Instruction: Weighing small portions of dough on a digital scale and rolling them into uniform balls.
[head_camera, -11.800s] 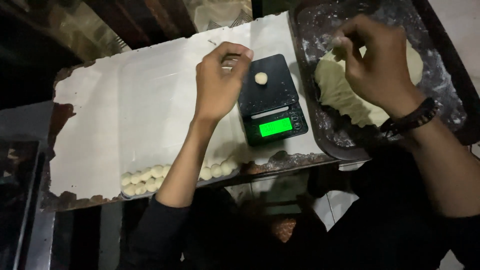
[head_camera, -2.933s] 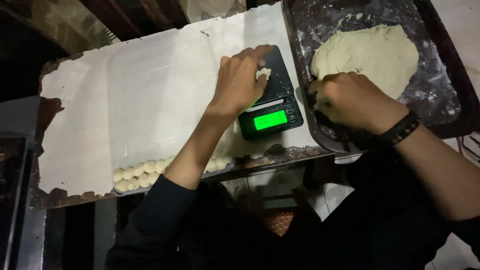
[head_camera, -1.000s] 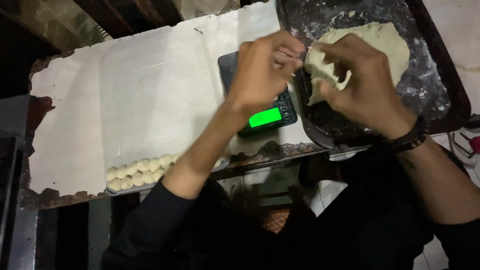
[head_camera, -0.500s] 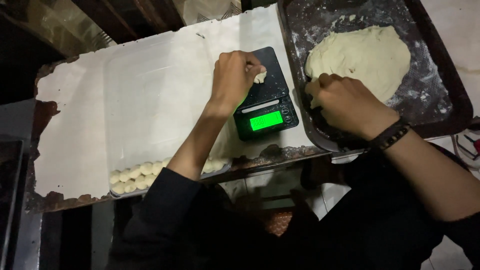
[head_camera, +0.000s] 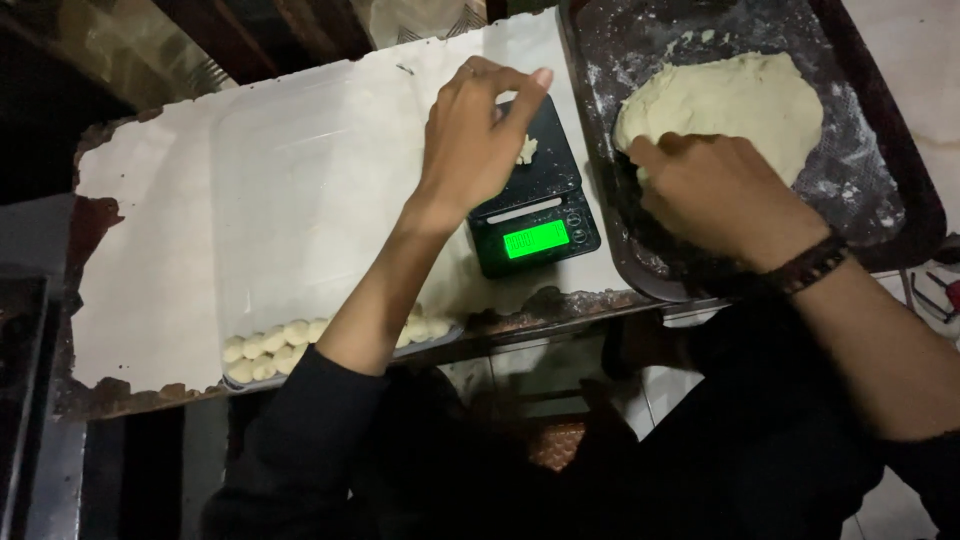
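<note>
Dough lump (head_camera: 527, 149) on black scale (head_camera: 535, 205) under loosely spread left hand (head_camera: 473, 140); no clear long axis.

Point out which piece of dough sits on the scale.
The small dough piece by the left hand, alone on the black scale; the dough balls lie in the clear tray.

Clearance, head view:
- Left hand (head_camera: 470, 135) over black scale (head_camera: 535, 205); small dough bit (head_camera: 526, 150) just beside fingertips.
- L of left hand: wide bare stretch of white surface (head_camera: 200, 200), open approach w/ nothing standing on it.
- Near edge, beneath left forearm: row of dough balls (head_camera: 275, 345) in shallow clear tray (head_camera: 240, 385); blocks low passes there.
- Betw. hands: narrow strip only, scale touching dark tray (head_camera: 890, 150) rim.
- Right hand (head_camera: 715, 195) inside dark tray, against dough mass (head_camera: 715, 105); floured tray floor free to its R.
</note>
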